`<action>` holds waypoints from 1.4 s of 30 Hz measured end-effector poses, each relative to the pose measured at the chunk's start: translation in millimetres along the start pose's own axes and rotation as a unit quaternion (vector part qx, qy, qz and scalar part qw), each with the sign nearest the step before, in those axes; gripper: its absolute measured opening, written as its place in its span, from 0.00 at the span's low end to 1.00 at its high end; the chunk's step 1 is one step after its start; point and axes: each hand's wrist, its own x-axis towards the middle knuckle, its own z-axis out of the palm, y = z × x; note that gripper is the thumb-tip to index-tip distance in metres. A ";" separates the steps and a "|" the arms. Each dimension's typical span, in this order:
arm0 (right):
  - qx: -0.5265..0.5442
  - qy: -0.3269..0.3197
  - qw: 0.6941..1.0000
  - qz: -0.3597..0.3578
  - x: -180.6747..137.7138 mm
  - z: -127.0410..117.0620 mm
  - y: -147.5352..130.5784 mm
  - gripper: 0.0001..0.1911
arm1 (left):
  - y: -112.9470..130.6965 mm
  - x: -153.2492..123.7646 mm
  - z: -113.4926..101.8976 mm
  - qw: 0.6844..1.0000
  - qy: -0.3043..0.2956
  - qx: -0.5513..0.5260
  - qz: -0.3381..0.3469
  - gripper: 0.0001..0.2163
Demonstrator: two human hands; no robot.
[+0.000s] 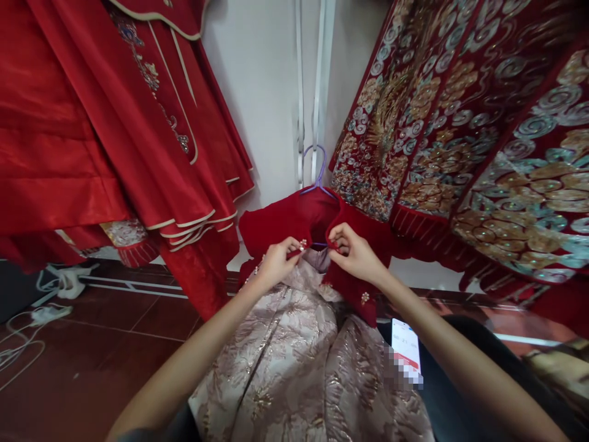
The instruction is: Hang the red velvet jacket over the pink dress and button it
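Room: a white wall [262, 73] with two pale upright rails [313, 80], and a dark red-brown tiled floor [92, 344] with white cables [50, 313] lying at the left.
Hanging left: plain red satin robes with cream piping [92, 123], reaching almost to the floor.
Hanging right: red gowns thick with gold and silver embroidery [460, 135], close beside the right arm.
Thing in hand: a dark red velvet jacket [285, 221] on a purple wire hanger [317, 175] hooked at the rails, centre of view. It sits over a pale pink brocade skirt [294, 356] that spreads toward the person.
Left hand [276, 261]: fingers closed in a pinch on the jacket's front edge, right at a small pearly fastening [302, 245]. It may be a button or only bead trim; the view is too small to tell.
Right hand [356, 255]: thumb and forefinger pinched shut on the opposite front edge at the neck opening, just beside the left hand.
Lap: a smartphone with a white and red screen [405, 347] rests beside the skirt, under the right forearm.
Risk: a hard tug on the two edges could probably slip the jacket off the thin hanger or strain the beading. A dropped elbow could knock the phone to the tiles.
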 end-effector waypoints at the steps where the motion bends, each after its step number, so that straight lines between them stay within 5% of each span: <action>1: 0.012 0.006 1.000 -0.006 3.5 6.6 -2.8 0.12 | 2.2 -0.5 9.0 1.000 -0.002 -0.002 -0.002 0.06; 5: 0.036 0.014 0.999 -0.003 12.3 23.3 -4.5 0.11 | 5.1 -2.0 23.7 1.000 0.008 -0.001 -0.015 0.11; 13: 0.050 0.008 0.998 -0.022 5.4 31.9 9.0 0.12 | -1.9 -9.3 28.9 0.986 0.137 -0.068 -0.069 0.13; 21: 0.022 0.019 1.000 -0.011 8.7 31.3 7.6 0.07 | 4.4 -8.7 17.8 0.994 0.090 -0.062 -0.028 0.08; 28: 0.005 0.031 0.999 -0.042 6.5 35.8 13.0 0.08 | 12.6 4.6 7.2 0.999 -0.030 0.014 -0.005 0.09; 42: -0.003 -0.012 0.999 -0.036 5.4 20.1 12.2 0.08 | 24.2 12.2 6.7 0.999 0.001 -0.031 -0.030 0.03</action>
